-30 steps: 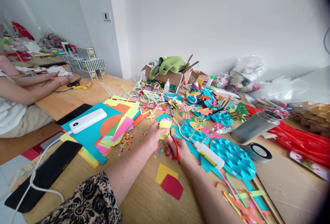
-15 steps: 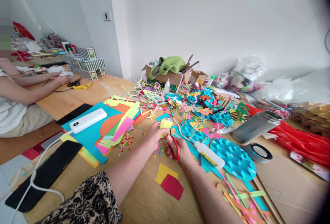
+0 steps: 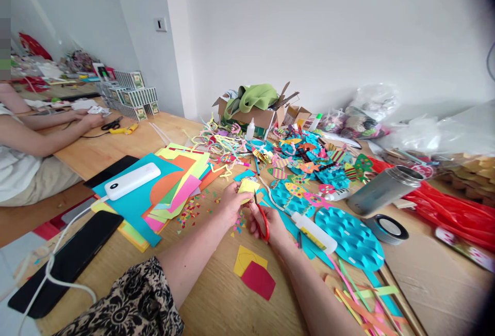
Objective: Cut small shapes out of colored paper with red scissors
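Note:
Between the fingers of my left hand (image 3: 231, 206) is a small piece of yellow paper (image 3: 248, 187), held up above the table. My right hand (image 3: 271, 226) grips a pair of red-handled scissors (image 3: 264, 225), their blades against the right edge of that paper. Just below my hands, a dark red paper piece (image 3: 259, 280) overlaps a yellow paper square (image 3: 249, 257) with a curved pencil line on it. Tiny coloured paper scraps (image 3: 189, 213) lie left of my left hand.
Coloured sheets (image 3: 178, 176) carry a white power bank (image 3: 133, 181); a black phone (image 3: 65, 264) lies nearby. At right are a glue bottle (image 3: 315, 233), blue textured ovals (image 3: 350, 238), a metal flask (image 3: 384, 189) and tape (image 3: 388, 227). Another person's hands (image 3: 91, 116) hold something white at far left.
The yellow paper in my left hand has tilted and shifted slightly left against the scissors. My right hand and the things on the table look the same.

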